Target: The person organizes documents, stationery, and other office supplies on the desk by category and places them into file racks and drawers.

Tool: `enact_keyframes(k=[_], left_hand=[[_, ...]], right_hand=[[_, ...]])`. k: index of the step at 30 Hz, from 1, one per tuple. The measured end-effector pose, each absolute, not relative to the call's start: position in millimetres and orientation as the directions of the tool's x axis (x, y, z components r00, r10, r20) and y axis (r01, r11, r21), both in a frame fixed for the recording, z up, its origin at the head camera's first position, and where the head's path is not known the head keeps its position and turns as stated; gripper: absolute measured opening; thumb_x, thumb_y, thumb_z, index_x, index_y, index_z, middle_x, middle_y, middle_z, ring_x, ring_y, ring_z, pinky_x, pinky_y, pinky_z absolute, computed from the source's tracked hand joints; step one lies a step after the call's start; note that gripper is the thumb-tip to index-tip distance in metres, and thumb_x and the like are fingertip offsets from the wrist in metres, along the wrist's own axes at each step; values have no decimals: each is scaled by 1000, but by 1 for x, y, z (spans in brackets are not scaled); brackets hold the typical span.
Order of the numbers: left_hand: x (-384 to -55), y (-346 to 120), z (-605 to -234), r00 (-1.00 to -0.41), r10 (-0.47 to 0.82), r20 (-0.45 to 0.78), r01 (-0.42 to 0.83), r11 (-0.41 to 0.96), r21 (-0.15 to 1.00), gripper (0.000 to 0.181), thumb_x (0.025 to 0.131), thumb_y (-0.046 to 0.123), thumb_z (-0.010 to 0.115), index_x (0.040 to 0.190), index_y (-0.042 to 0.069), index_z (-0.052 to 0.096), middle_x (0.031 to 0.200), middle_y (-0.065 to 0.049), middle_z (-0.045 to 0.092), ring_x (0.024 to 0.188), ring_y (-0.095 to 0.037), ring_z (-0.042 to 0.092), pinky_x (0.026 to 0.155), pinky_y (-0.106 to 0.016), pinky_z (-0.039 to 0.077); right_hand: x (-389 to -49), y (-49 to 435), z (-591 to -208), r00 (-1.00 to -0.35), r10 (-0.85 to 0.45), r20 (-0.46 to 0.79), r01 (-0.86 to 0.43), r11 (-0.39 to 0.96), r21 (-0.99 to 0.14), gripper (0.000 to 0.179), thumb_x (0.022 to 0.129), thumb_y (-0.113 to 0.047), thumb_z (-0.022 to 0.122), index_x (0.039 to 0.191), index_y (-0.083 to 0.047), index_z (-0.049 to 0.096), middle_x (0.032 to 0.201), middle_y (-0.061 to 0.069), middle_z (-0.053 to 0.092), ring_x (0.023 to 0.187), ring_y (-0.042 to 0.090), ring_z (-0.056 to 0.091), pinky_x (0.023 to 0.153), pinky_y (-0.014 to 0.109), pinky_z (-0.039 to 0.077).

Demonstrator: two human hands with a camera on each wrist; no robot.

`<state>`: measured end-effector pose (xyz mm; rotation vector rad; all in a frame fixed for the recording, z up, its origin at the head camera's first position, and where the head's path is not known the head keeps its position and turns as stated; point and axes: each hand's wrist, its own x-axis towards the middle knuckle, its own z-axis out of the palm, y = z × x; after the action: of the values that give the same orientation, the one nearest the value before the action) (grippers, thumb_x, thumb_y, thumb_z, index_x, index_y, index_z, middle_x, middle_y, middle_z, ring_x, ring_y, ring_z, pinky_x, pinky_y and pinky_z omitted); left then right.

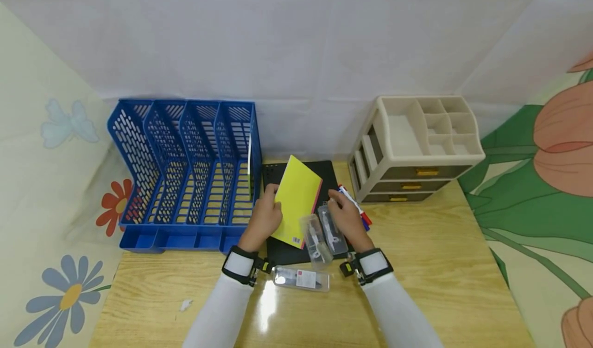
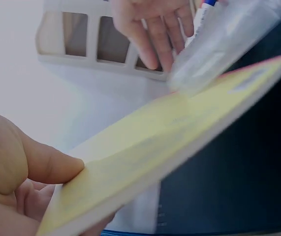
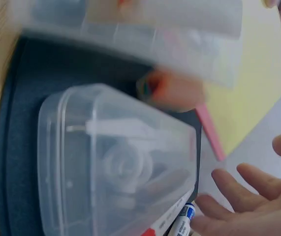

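Observation:
My left hand pinches a thin yellow notebook near one edge, thumb on its face. The notebook, with a pink spine, is raised at a tilt over a black flat board. A clear plastic case overlaps the notebook's lower right side. Next to it, a second clear case lies on the board with a white item inside. Close above this case is my right hand, its fingers loosely extended, holding nothing.
A blue file rack with a thin booklet in its right slot stands left. The beige drawer organizer stands right, markers beside it. Another clear case with a label lies in front; a white scrap lies left.

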<state>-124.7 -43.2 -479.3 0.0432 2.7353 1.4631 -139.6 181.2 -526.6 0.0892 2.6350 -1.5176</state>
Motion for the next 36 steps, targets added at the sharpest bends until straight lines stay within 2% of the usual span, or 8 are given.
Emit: enact_keyframes(k=[9, 13, 16, 19, 22, 28, 32, 36], left_hand=[[-119, -48, -451, -996, 43, 75, 87, 509, 856, 34, 100, 0, 43, 133, 10, 42, 100, -15, 67, 69, -21, 64, 55, -35, 56], [-115, -51, -441, -994, 27, 104, 106, 444, 890, 35, 100, 0, 43, 133, 10, 43, 102, -14, 67, 71, -20, 65, 57, -36, 57], [-113, -52, -436, -994, 26, 103, 105, 379, 919, 35, 101, 1, 41, 135, 11, 42, 103, -13, 67, 73, -19, 67, 60, -37, 58], [-111, -53, -433, -996, 14, 89, 89, 299, 950, 36, 101, 2, 41, 135, 12, 41, 106, -11, 66, 76, -20, 68, 63, -39, 59], [-109, -52, -434, -997, -10, 73, 69, 217, 974, 36, 101, 1, 42, 136, 12, 41, 112, -12, 65, 80, -22, 69, 67, -42, 59], [-105, -50, -442, -998, -9, 55, 54, 105, 993, 37, 101, -1, 41, 137, 9, 38, 122, -16, 62, 88, -26, 70, 73, -49, 59], [-103, -48, -451, -999, 25, 29, 31, 94, 995, 39, 101, 1, 41, 139, 10, 34, 127, -16, 59, 90, -25, 70, 73, -48, 60], [-103, -47, -458, -999, 42, 10, 19, 205, 979, 46, 100, 6, 46, 143, 8, 31, 133, -17, 57, 98, -26, 67, 78, -48, 58]], right_hand=[[-140, 180, -514, -997, 21, -69, 72, 356, -932, 42, 102, -17, 48, 141, -1, 48, 143, 20, 50, 132, 33, 45, 109, 51, 39], [-139, 178, -510, -995, -44, -85, 71, 264, -962, 47, 102, -21, 48, 144, 0, 43, 144, 21, 50, 131, 33, 45, 111, 52, 36], [-136, 176, -505, -987, -124, -101, 87, 114, -990, 52, 102, -24, 48, 145, 3, 38, 143, 24, 50, 126, 34, 51, 109, 54, 39], [-132, 173, -502, -970, -186, -157, 168, -43, -985, 54, 101, -28, 50, 145, 2, 38, 135, 20, 56, 115, 29, 61, 101, 47, 49], [-125, 169, -503, -948, -232, -218, 255, -143, -956, 53, 101, -28, 52, 143, 0, 39, 122, 9, 63, 103, 19, 65, 88, 33, 57], [-112, 161, -510, -939, -279, -199, 280, -291, -915, 49, 99, -12, 53, 144, -3, 36, 118, 8, 66, 104, 18, 66, 75, 24, 59], [-104, 159, -513, -960, -243, -143, 230, -384, -894, 48, 100, -4, 50, 145, -8, 34, 126, 11, 62, 108, 21, 65, 75, 25, 60], [-101, 163, -515, -973, -205, -102, 189, -466, -864, 46, 99, 0, 48, 142, -8, 34, 125, 8, 63, 106, 19, 66, 79, 25, 59]])
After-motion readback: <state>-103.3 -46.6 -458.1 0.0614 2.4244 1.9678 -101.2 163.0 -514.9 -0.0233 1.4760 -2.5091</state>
